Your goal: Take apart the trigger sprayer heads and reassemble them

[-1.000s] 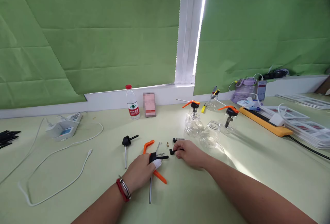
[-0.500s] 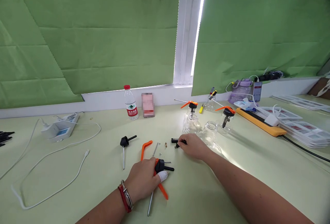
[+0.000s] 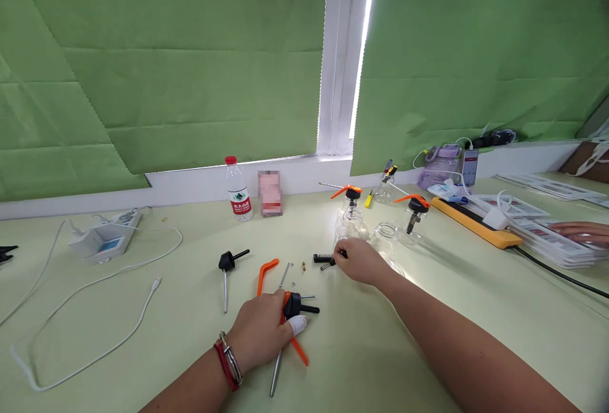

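Black spring (image 3: 322, 258) now reached, right hand (image 3: 360, 261) farther

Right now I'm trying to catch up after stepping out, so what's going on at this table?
A person is working with small sprayer parts on a pale green table. Their left hand grips a black and orange pump head with a metal tube. Their right hand pinches a small black part beside a spring. Clear bottles stand behind. Another person's hand rests on papers at far right.
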Motion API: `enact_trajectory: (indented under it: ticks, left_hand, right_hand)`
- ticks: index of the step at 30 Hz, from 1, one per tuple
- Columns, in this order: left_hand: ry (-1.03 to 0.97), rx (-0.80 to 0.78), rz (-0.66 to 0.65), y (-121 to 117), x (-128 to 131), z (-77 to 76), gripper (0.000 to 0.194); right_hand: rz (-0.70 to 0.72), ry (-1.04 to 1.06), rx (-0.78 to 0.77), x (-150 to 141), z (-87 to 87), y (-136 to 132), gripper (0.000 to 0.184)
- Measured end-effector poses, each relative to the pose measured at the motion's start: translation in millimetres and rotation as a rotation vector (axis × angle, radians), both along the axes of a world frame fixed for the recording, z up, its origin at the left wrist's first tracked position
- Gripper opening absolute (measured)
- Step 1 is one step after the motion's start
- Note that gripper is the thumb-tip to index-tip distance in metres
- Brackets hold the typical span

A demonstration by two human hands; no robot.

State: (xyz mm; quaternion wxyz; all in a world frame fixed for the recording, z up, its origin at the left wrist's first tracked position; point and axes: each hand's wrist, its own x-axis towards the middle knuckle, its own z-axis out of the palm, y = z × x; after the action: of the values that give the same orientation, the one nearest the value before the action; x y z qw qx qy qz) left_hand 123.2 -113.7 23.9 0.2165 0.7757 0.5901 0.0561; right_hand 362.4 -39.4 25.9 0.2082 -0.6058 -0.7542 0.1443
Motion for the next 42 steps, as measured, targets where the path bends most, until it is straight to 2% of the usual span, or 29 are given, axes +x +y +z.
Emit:
enact_trajectory:
  ticks: [15,22,30,35,37,42]
  left_hand:
    - [0.004,-0.008,0.011,1,0,-0.4,0.033]
    - [0.024,-0.008,0.021,0,0,-0.2,0.035]
    - [0.015,-0.003,0.017,0,-1,-1.1,0.034]
    - [-0.009,-0.018,0.037,-1,0,0.8,0.03]
    - [-0.014,-0.008,0.045,-1,0,0.7,0.028]
    - [0.005,0.012,0.051,-1,-3,-0.8,0.025]
  right_hand:
    - [-0.085,-0.005,0.026,8,10.6,-2,0.016]
    - [0.128,-0.066,-0.087,3,-4.8,-7,0.012]
    - [0.135,-0.139,-0.002,3,-17.1,2,0.009]
    - [0.128,-0.127,0.038,-4,-17.9,-1,0.01]
    - [0.194,-0.115,0.09,-13,-16.7,-8,0.016]
    - [0.578,-0.245,0.229,-39,-21.3,-24,0.035]
